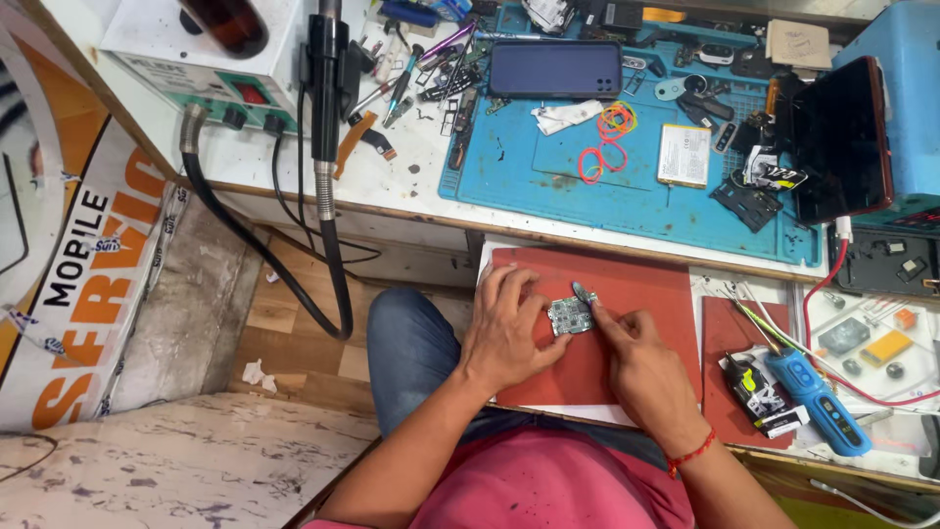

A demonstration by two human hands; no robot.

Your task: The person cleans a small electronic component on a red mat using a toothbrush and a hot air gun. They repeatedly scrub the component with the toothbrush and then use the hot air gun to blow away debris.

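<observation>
A cluttered white bench point(411, 176) is seen from above, with a blue mat point(548, 186) laid across its far part. On the mat lie a dark phone point(555, 69), red and orange rubber bands point(602, 137) and a pale battery point(683, 154). A rework station point(206, 69) stands at the far left, and its black handpiece point(326, 78) hangs over the bench edge on a hose. Nearer the person a red pad point(636, 294) is spread on the bench. Wood flooring and a marbled surface are seen below at the left.

A small circuit board point(571, 315) lies on the red pad between both hands. The left hand point(504, 328) is laid flat on the pad, its fingers slightly spread, with the fingertips touching the board's left edge. The right hand point(641, 358) is loosely curled, and a thin tool point(585, 293) is pinched between thumb and forefinger, its tip at the board's upper right corner. A red thread point(690, 454) is worn on the right wrist.

A blue pen-shaped tool point(818, 397) lies to the right. The tool's grip is hidden by the fingers, and the parts on the board are too small to make out. The upper arms are cut off by the picture's lower edge.
</observation>
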